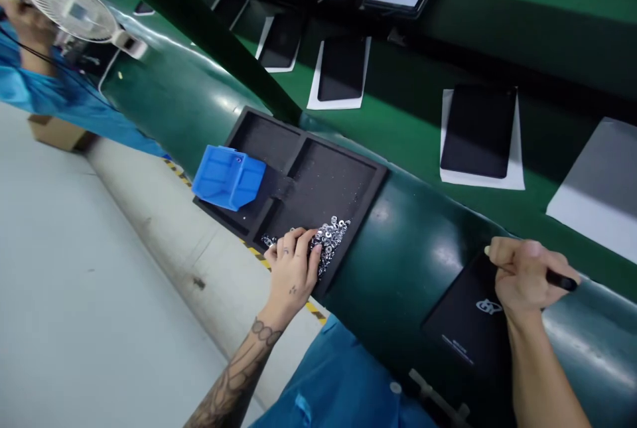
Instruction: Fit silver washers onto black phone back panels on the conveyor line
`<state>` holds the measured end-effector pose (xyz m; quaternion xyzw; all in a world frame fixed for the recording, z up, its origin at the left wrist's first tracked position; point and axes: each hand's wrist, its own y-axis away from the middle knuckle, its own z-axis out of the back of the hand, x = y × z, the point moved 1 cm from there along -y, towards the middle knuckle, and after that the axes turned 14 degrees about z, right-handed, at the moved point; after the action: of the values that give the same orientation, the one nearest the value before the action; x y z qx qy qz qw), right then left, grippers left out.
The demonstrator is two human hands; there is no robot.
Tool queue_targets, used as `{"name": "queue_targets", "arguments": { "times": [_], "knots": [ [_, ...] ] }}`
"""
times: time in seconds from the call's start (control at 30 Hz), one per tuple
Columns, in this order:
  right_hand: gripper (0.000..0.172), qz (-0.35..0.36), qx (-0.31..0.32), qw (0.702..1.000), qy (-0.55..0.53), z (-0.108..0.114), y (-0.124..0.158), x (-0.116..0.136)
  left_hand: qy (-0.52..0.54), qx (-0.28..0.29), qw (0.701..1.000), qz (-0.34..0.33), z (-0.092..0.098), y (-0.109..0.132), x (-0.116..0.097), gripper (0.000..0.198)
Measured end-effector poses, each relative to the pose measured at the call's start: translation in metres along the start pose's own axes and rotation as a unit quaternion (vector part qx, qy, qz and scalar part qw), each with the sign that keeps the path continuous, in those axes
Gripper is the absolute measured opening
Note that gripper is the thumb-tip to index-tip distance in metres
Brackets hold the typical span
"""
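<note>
My left hand lies curled in a heap of small silver metal washers, which sit in a compartment of a black foam tray. I cannot tell whether its fingers hold any washers. My right hand grips a slim black pen-like tool with a pale tip. That hand is above the edge of a black tablet lying face down, with a printed logo on its back. A blue plastic bin lies tipped on the tray's far end.
A green conveyor belt runs beneath the tray, carrying several black tablets on white sheets, such as one. A co-worker's blue sleeve and a white fan are at the top left. A cardboard box sits on the grey floor.
</note>
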<state>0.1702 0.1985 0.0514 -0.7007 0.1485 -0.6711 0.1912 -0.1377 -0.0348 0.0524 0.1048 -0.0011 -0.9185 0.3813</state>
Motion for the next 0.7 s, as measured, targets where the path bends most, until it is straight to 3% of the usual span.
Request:
{"name": "queue_targets", "arguments": {
  "times": [0.1, 0.27, 0.7],
  "knots": [
    [0.067, 0.041, -0.047, 0.998, -0.002, -0.004, 0.003, 0.002, 0.014, 0.018, 1.000, -0.015, 0.000, -0.007, -0.003, 0.030],
    [0.067, 0.027, -0.045, 0.999, -0.014, -0.007, 0.002, 0.001, 0.038, 0.025, 0.998, -0.031, 0.005, -0.018, -0.005, 0.029],
    [0.071, 0.060, -0.070, 0.995, -0.028, -0.013, -0.003, 0.004, 0.162, -0.060, 0.984, -0.030, 0.021, -0.016, 0.011, 0.034]
  ]
}}
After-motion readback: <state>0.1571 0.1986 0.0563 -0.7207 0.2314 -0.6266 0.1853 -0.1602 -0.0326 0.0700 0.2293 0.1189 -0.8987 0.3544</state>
